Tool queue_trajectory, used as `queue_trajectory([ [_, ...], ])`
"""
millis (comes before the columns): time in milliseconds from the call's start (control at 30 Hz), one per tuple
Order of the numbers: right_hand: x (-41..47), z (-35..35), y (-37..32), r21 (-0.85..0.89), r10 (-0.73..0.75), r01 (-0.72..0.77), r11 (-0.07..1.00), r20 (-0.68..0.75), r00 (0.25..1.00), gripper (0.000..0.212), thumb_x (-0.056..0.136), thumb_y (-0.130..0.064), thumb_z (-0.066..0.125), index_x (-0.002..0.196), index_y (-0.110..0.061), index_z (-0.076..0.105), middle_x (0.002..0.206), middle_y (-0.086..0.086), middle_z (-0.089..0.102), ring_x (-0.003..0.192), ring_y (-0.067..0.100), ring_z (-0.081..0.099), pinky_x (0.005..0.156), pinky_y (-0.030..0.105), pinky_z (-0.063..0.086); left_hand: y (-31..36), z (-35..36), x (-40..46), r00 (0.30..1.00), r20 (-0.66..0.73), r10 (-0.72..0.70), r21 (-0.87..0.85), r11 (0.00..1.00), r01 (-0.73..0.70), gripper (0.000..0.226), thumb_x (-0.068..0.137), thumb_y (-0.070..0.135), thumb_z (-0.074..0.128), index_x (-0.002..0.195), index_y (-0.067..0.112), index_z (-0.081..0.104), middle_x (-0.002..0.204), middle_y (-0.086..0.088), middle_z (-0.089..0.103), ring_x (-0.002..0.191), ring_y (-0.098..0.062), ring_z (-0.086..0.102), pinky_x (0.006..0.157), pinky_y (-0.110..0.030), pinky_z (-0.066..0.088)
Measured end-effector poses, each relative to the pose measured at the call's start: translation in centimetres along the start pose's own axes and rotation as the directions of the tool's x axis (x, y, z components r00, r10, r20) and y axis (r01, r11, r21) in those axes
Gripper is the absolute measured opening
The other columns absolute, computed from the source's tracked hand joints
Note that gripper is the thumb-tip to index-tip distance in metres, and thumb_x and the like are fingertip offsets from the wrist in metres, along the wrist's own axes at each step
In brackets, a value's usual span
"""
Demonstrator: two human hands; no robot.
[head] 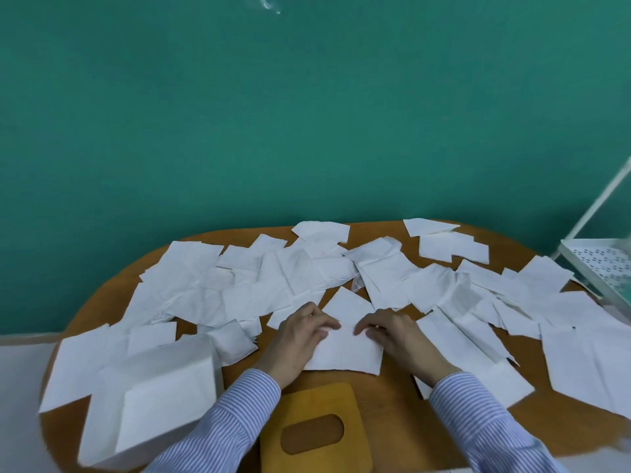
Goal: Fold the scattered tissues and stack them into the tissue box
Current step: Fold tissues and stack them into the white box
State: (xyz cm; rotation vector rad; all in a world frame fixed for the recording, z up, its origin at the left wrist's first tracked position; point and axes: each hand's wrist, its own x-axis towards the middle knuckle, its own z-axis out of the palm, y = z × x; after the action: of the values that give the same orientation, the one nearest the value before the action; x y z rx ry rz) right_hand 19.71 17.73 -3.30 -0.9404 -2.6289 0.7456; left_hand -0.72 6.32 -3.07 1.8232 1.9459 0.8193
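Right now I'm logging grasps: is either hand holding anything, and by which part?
Both hands, left and right, rest their fingers on one tissue, near its middle fold; nothing is lifted.

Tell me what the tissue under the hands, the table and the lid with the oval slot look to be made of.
Tissue: thin soft paper, matte white, with creases and a faint crinkle. Table: likely wood or wood-look laminate, smooth orange-brown, no grain clearly visible. Lid: probably wood or bamboo, matte yellow-brown, rounded corners; could be plastic.
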Motion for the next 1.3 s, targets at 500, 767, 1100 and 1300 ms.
queue_trajectory([
  [500,4.3,3.7,-14.9,0.211,-0.250,0.227,0.951,0.085,0.965,0.027,0.098,-0.014,0.056,0.109,-0.033,0.072,0.111,-0.013,0.066,0.103,0.001,0.058,0.087,0.023,0.049,-4.3,-12.3,-13.6,0.932,-0.242,-0.268,-0.010,0.962,0.274,0.025,0.098,0.018,0.063,0.113,0.035,0.073,0.101,0.024,0.056,0.099,0.006,0.052,0.083,-0.009,0.039],
  [767,5.1,7.8,-20.7,0.120,-0.334,0.316,0.941,0.178,0.926,0.033,0.099,-0.010,0.051,0.121,-0.028,0.069,0.118,-0.007,0.062,0.109,0.008,0.055,0.091,0.024,0.048,-8.1,-14.5,-18.1,0.878,-0.326,-0.350,0.049,0.921,0.385,0.026,0.096,0.013,0.066,0.111,0.032,0.075,0.100,0.023,0.058,0.100,-0.003,0.056,0.091,-0.021,0.044],
  [1100,6.1,12.0,-23.2,-0.119,-0.372,0.397,0.910,0.188,0.909,0.034,0.098,-0.008,0.049,0.118,-0.026,0.069,0.124,-0.005,0.066,0.115,0.017,0.052,0.097,0.032,0.025,-11.3,-14.5,-19.8,0.870,-0.280,-0.406,0.219,0.855,0.470,0.028,0.097,0.014,0.064,0.116,0.032,0.074,0.115,0.013,0.063,0.113,-0.012,0.050,0.097,-0.024,0.036],
  [1300,6.7,13.6,-23.0,-0.144,-0.332,0.369,0.918,0.228,0.915,0.034,0.097,-0.005,0.051,0.117,-0.026,0.069,0.122,-0.006,0.067,0.114,0.018,0.053,0.095,0.035,0.023,-11.7,-14.5,-20.0,0.880,-0.248,-0.404,0.353,0.808,0.471,0.026,0.099,0.020,0.061,0.118,0.034,0.072,0.121,0.013,0.064,0.107,-0.013,0.042,0.084,-0.027,0.023],
])
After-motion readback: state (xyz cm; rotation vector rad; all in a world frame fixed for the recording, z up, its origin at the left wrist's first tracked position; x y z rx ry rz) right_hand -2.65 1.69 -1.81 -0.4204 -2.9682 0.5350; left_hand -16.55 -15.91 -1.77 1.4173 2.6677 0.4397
